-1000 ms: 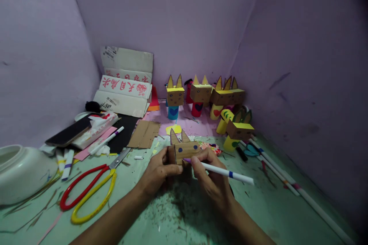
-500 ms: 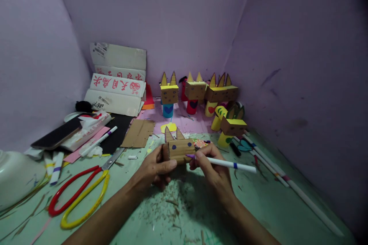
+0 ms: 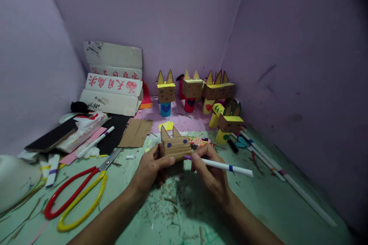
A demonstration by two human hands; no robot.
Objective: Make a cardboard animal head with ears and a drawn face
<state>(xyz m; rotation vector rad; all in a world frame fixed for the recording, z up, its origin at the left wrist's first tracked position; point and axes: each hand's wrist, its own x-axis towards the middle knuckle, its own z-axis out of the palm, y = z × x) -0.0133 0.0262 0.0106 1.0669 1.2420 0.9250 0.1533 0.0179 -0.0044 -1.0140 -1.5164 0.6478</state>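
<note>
My left hand [image 3: 151,168] grips a small brown cardboard animal head [image 3: 175,146] with two pointed ears and two dark blue dot eyes, holding it from its left side and below. My right hand [image 3: 211,174] pinches a white marker pen [image 3: 222,166] with a purple tip, and the tip touches the lower right edge of the head. Both hands hover over the green table surface [image 3: 258,206], which is strewn with paper scraps.
Several finished cardboard animal figures [image 3: 191,92] stand at the back, with another one [image 3: 228,124] nearer on the right. Red and yellow scissors [image 3: 76,195] lie at left near a flat cardboard piece [image 3: 135,133], white boxes [image 3: 113,90], a phone [image 3: 50,138] and more pens [image 3: 273,164].
The view has shifted, so everything sits further left and slightly higher. The cardboard head has turned a little in my left hand; the pen tip stays at its lower right edge.
</note>
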